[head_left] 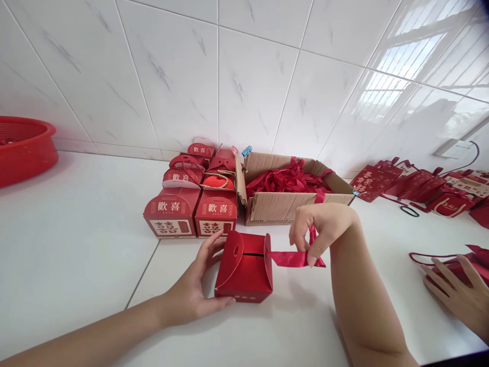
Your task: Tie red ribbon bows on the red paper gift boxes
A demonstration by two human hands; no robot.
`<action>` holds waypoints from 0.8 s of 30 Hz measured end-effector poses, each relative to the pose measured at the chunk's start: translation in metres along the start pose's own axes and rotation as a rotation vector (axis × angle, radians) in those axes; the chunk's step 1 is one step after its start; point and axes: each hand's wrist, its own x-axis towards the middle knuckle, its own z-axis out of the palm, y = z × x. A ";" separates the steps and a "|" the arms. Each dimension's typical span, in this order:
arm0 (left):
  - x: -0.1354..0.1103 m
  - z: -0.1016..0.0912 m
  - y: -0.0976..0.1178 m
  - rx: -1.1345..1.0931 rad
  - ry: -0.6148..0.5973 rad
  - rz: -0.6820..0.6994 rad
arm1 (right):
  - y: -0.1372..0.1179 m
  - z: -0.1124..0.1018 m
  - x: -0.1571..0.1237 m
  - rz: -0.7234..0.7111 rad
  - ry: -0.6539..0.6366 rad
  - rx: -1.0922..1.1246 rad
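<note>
A small red gift box [244, 272] with curved, folded top flaps sits on the white counter in front of me. Around its left side wraps my left hand [200, 285], thumb at the front and fingers at the back. To the right of the box, my right hand [321, 232] pinches a crimson ribbon [288, 259] between thumb and fingers. The ribbon stretches from the hole in the box's right flap to my fingertips, its cut end showing past the thumb. A narrow dark gap shows between the top flaps.
Behind stand several red gift boxes [171, 211] and a cardboard box [273, 208] of crimson ribbons [290, 178]. A red plastic basket [28, 153] is far left. At right, another person's hand [458, 288] rests on a red bag [446, 267]; more red bags [420, 186] line the wall.
</note>
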 end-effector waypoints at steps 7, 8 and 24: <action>0.000 0.000 0.000 0.022 -0.003 -0.012 | 0.004 -0.002 0.001 0.042 0.001 0.047; 0.000 0.000 0.000 0.023 -0.002 -0.012 | 0.003 -0.002 0.000 0.052 0.002 0.041; -0.002 0.004 0.001 -0.028 0.053 -0.039 | 0.003 -0.002 0.006 0.149 0.031 -0.025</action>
